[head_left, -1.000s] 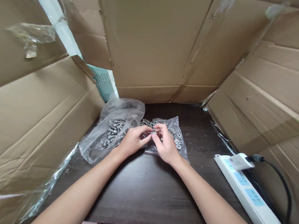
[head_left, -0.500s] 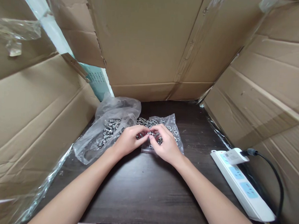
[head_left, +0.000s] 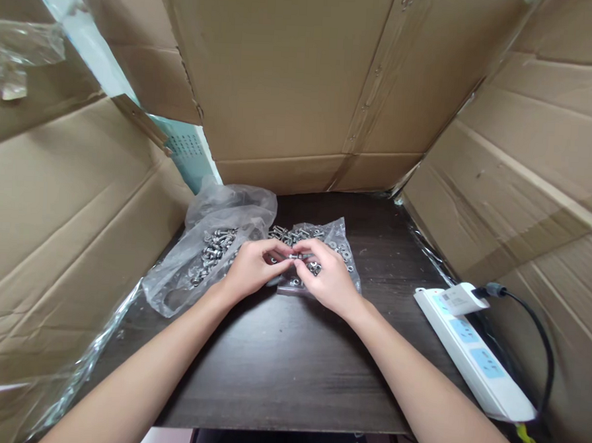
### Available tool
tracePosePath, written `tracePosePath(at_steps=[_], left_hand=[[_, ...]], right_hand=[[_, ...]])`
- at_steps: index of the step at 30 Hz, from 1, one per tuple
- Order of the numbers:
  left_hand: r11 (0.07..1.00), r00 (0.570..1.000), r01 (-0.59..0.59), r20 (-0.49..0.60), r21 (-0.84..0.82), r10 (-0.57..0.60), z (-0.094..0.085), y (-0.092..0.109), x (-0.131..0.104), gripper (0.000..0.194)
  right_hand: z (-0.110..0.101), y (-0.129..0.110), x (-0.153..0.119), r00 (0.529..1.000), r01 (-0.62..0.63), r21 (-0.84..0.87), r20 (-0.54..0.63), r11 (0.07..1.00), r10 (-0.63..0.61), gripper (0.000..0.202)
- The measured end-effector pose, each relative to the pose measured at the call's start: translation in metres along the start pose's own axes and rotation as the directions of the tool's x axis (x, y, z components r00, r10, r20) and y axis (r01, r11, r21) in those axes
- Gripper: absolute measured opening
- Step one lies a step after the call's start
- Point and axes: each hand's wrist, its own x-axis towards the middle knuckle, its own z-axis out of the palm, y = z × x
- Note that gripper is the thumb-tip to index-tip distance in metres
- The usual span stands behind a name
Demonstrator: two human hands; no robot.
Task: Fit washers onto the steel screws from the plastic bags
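Note:
Between the fingertips of both hands is a small metal bolt (head_left: 295,256), lying roughly level; its ends are partly covered by fingers. My left hand (head_left: 255,264) pinches it from the left, closed on it. From the right, my right hand (head_left: 327,275) is also closed on the bolt with thumb and forefinger. Beneath and behind the hands lies a flat clear plastic bag (head_left: 353,276) with loose washers and nuts (head_left: 343,250) on it. Several loose bolts (head_left: 291,234) are heaped just beyond my fingers.
Left of my hands, a crumpled clear plastic bag (head_left: 166,294) holds a pile of bolts (head_left: 218,247). A white power strip (head_left: 477,356) with a plugged-in adapter and black cable (head_left: 539,320) lies at the right. Cardboard walls (head_left: 293,82) enclose the dark table (head_left: 288,373).
The view has shifted slightly, so everything sits a little higher in the picture. Both hands keep their pinch on the bolt, with the fingers slightly repositioned.

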Motion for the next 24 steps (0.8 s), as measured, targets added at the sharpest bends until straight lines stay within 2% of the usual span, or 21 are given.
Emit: tracePosePath(at_steps=[4,6,10,17,24], left_hand=[[0.999,1.0,-0.028,-0.009,0.028,0.028,0.0006,-0.0008,-0.001,0.014],[0.998,0.999,-0.046,-0.012,0.039,0.047,0.0005,-0.0018,-0.0011,0.013],[0.993,0.995,-0.097,-0.023,0.06,0.099,-0.0005,-0.0023,-0.0009,0.011],[0.987,0.99,-0.135,-0.034,0.085,0.138,0.0006,-0.0007,-0.0016,0.015],[0.986,0.99,-0.139,-0.009,0.094,0.14,-0.0009,-0.0008,-0.0011,0.014]], right_hand=[[-0.0051,0.0026,0.0008,0.993,-0.113,-0.049,-0.039,0.992,0.111,0.018],[-0.0068,0.003,0.0019,0.994,-0.096,0.021,-0.054,0.995,0.097,0.019],[-0.0054,0.0035,0.0033,0.997,-0.078,0.182,-0.006,0.98,0.08,0.039],[0.0014,0.0068,0.0015,0.988,-0.157,0.288,0.049,0.945,0.149,0.044],[0.0,0.0038,0.0012,0.994,-0.109,0.229,0.017,0.967,0.108,0.036]])
